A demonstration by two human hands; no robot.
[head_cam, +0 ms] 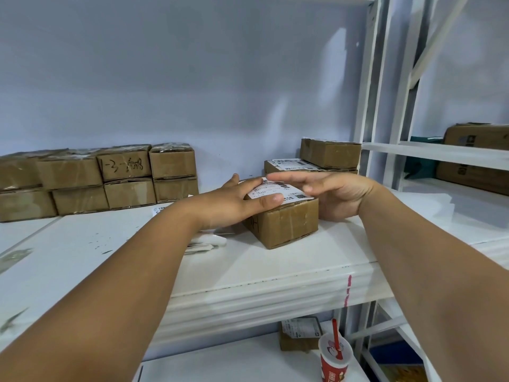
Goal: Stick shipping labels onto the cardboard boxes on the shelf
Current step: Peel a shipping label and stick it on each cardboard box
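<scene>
**Parcel stockroom or dispatch store.** A white metal shelf [275, 266] spans the centre, and its painted uprights [369, 78] rise at 1 o'clock before a plain pale wall [192, 64]. Small taped cardboard boxes [124, 177] are stacked two high at 9 o'clock, one marked by hand. Flat boxes bearing printed shipping labels [292, 162] lie at 1 o'clock. A labelled box [286, 224] stands at centre, with loose white sheets [198, 246] to its left. A neighbouring bay at 3 o'clock holds larger cartons [476, 161]. The lower shelf [248, 362], at 5 o'clock, carries another labelled parcel [300, 334] and a paper cup [334, 359] with a straw.
</scene>
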